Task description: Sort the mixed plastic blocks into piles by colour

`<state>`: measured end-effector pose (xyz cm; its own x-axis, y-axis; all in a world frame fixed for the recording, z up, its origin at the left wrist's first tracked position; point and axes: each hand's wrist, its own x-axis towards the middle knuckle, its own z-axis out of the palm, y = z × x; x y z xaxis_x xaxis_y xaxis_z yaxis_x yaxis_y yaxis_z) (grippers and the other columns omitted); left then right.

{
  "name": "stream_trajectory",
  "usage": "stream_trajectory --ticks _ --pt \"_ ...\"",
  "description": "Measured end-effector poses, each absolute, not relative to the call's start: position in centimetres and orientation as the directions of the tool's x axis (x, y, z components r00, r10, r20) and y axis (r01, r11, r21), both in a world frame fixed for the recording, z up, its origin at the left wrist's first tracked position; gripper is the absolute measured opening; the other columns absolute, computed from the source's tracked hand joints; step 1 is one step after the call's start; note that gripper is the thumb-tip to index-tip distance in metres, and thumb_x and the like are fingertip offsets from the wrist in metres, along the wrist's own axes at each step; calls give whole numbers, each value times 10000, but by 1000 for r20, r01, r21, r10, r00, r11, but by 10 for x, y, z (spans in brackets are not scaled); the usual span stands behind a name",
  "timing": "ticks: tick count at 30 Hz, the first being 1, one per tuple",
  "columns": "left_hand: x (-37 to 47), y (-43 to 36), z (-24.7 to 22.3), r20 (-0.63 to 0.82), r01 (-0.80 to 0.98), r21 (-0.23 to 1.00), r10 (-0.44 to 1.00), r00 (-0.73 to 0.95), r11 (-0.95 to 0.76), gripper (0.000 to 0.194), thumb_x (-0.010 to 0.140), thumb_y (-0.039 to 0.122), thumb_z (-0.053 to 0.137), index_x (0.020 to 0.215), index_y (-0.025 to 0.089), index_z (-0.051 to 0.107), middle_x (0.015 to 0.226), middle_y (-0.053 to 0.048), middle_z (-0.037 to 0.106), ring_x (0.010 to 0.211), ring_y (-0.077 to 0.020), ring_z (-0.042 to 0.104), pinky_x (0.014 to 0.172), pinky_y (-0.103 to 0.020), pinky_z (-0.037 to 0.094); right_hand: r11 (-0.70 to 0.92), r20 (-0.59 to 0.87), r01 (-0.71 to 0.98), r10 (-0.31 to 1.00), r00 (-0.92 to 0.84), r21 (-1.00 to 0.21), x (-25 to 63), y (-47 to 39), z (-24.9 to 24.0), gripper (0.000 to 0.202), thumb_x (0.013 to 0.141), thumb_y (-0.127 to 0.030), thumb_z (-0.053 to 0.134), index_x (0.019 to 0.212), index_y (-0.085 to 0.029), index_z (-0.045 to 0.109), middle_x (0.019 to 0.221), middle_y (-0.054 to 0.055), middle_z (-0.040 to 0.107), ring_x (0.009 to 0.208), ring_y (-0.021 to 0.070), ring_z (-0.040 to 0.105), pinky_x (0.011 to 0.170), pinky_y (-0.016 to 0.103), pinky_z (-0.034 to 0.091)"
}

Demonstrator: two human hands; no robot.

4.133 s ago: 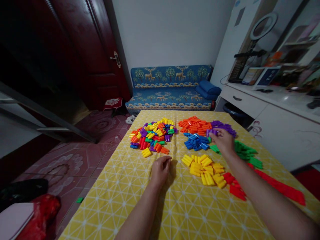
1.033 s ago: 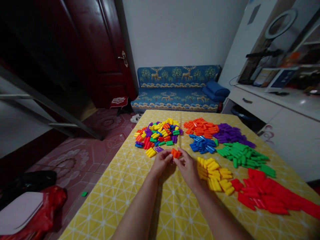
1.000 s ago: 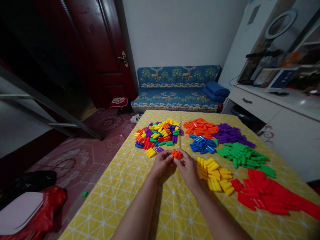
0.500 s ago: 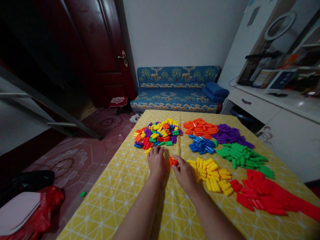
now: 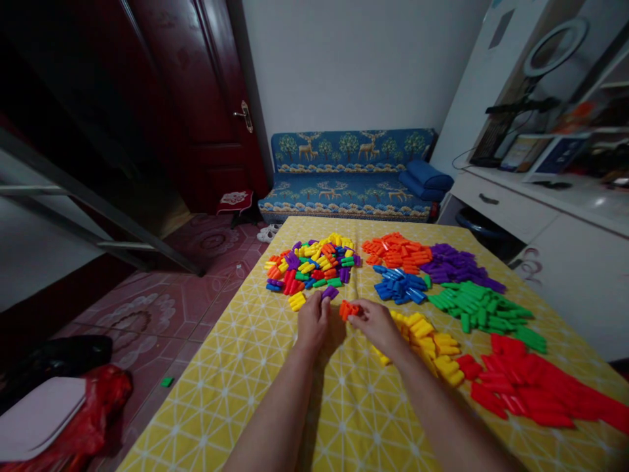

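Observation:
My left hand [image 5: 313, 322] is closed on a purple plastic block [image 5: 329, 292], just in front of a mixed-colour pile [image 5: 314, 262]. A yellow block [image 5: 297, 301] lies on the cloth to the left of its fingers. Between thumb and fingers, my right hand [image 5: 377, 322] pinches orange blocks [image 5: 348, 309] of the same tube-like kind; their exact number is unclear. Beside that hand, and partly hidden by its wrist, is a heap of yellow blocks [image 5: 427, 341]. Blue blocks [image 5: 400, 284] lie beyond it.
Orange [image 5: 396, 252], purple [image 5: 457, 267], green [image 5: 479, 308] and red [image 5: 525, 380] heaps spread over the right of the yellow tablecloth [image 5: 236, 387]. A patterned sofa [image 5: 348, 174] stands beyond the table. One green block [image 5: 167, 381] is on the floor at left.
My left hand has picked up a purple block from the pile's near edge and drawn it back slightly. My right hand has lifted and turned a little, still holding orange blocks.

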<state>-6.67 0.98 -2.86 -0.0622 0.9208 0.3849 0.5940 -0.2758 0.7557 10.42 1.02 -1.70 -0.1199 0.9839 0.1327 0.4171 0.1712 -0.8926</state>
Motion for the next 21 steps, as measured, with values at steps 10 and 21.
stream_trajectory --ticks 10,21 --pt "-67 11 -33 366 496 791 926 86 -359 268 954 321 380 816 188 568 724 -30 608 670 -165 556 633 -265 379 318 395 289 879 268 -903 134 44 0 569 783 -391 620 1289 -149 530 1252 188 610 925 229 677 737 352 561" --pt "-71 6 -16 523 572 696 852 10 -434 227 878 344 531 983 196 668 967 -83 678 942 -217 614 842 -346 470 284 347 373 931 114 -883 78 -15 -25 261 842 -294 543 1044 -157 637 893 90 708 712 178 651 660 297 531"
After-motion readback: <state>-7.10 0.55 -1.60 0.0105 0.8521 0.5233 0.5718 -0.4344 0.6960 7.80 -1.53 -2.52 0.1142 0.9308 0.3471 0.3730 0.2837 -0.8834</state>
